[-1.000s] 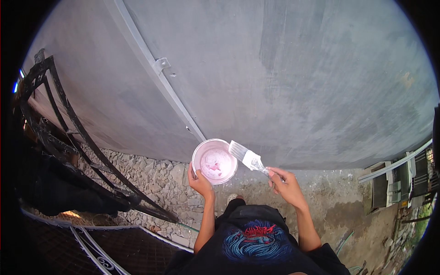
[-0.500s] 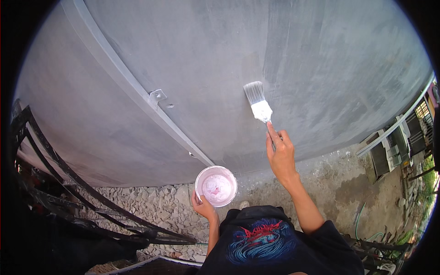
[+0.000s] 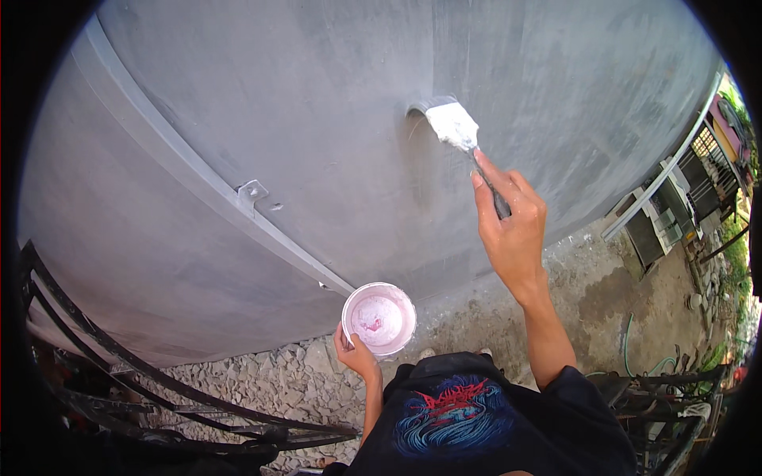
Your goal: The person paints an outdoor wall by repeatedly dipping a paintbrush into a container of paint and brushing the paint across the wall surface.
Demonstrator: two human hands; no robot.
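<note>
One grey wall (image 3: 317, 143) fills most of what we see, curved by the lens, with a pale pipe (image 3: 198, 178) running slantwise down it under a small clip. Below lies rubble (image 3: 262, 381), with a dark railing (image 3: 119, 381) at our left. Our right hand (image 3: 512, 230) is raised, fingers (image 3: 486, 194) wrapped closed round the handle of the brush (image 3: 460, 135). The brush's long axis runs up and leftward from that hand, its white bristles pressed flat to the wall at the far end. Our left hand (image 3: 357, 357) sits lower and well apart from the brush, thumb and fingers pinching the near rim of a cup (image 3: 379, 317) with pinkish paint inside.
</note>
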